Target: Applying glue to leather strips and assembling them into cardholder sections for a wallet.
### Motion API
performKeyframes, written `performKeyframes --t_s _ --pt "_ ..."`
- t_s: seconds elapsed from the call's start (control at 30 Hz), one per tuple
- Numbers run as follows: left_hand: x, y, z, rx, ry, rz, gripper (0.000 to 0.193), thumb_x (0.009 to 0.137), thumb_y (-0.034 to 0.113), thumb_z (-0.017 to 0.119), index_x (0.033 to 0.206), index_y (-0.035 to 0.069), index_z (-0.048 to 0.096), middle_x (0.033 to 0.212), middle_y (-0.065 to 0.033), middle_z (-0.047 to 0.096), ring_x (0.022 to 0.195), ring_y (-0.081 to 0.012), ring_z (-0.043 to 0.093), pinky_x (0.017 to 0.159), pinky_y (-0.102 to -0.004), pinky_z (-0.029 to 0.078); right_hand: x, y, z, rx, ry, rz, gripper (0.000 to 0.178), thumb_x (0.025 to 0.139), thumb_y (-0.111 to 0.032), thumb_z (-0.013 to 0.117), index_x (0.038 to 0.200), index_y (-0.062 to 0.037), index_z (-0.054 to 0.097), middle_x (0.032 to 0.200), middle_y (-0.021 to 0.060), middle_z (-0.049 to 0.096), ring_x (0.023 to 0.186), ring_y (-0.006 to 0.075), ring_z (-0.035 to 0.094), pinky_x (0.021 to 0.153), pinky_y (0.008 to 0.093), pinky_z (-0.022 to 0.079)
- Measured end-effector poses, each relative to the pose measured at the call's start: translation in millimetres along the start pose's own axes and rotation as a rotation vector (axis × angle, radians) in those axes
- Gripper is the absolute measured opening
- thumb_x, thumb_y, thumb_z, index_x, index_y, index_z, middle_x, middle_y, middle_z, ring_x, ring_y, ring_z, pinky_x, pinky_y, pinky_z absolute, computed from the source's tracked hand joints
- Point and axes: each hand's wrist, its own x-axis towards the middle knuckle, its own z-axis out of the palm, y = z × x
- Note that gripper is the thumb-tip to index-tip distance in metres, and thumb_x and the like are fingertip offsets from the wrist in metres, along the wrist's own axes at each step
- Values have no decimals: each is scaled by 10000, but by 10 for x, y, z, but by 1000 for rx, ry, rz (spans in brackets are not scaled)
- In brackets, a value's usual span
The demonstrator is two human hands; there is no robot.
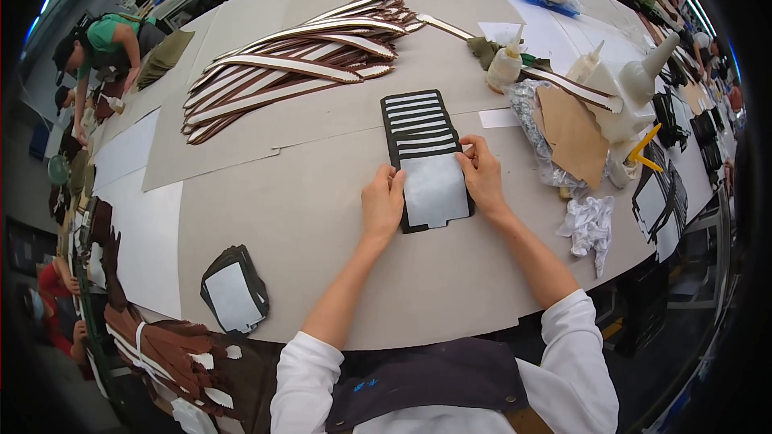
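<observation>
Grey-topped table (305,225), strips (297,72) heaped at the far side, stack (233,296) at near left. Dark panel (435,186) at centre, between the hands: left hand (382,204) has its left edge between thumb and fingers, right hand (484,181) likewise its right edge. Step judged to be positioning or checking the panel; next move calls for level edges and a light, even grip.

Strips (301,56) piled far side, brown with white faces. Right: squeeze bottle (505,69), white jug (630,119), brown card (572,138) lying on plastic bag (527,112), white cloth (587,227) near (glove or rag, can't tell). Blue tray (563,8), far right. Brown bundle (173,350), tied, lower left. Co-worker (117,36) in green, far left.
</observation>
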Motion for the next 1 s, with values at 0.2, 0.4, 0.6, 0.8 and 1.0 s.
performKeyframes --t_s 0.2,0.4,0.6,0.8,1.0 --pt "99 -132 51 -20 -66 -57 229 922 174 586 813 -26 555 621 -168 594 560 -306 583 565 -403 448 65 117 45 -90 -11 -48 205 845 -43 646 1035 -58 569 651 95 582 581 249 578 584 367 452" --pt "147 -212 80 10 -64 -91 222 900 165 602 797 -28 560 671 -199 621 627 -362 612 606 -436 469 59 62 44 -180 -44 -60 127 849 -41 619 971 -51 586 695 113 605 637 276 601 623 379 464" --pt "161 -261 146 127 50 39 233 846 199 638 807 -24 581 675 -184 633 664 -345 644 663 -435 511 70 97 103 -322 -42 -164 82 877 -71 570 956 -59 587 890 132 644 806 339 624 702 433 478" --pt "26 -45 72 324 8 -45 309 821 219 685 1017 52 515 833 -182 681 779 -387 665 675 -480 524 72 33 107 -602 -46 -204 80 888 -85 546 952 -85 594 927 127 639 841 344 627 710 446 496" --pt "-799 89 -901 -55 115 153 175 875 163 655 866 40 530 745 -104 604 641 -255 604 591 -363 472 -85 -457 253 -809 107 -625 103 822 -61 626 922 -76 639 1098 113 578 1024 290 543 833 422 430"
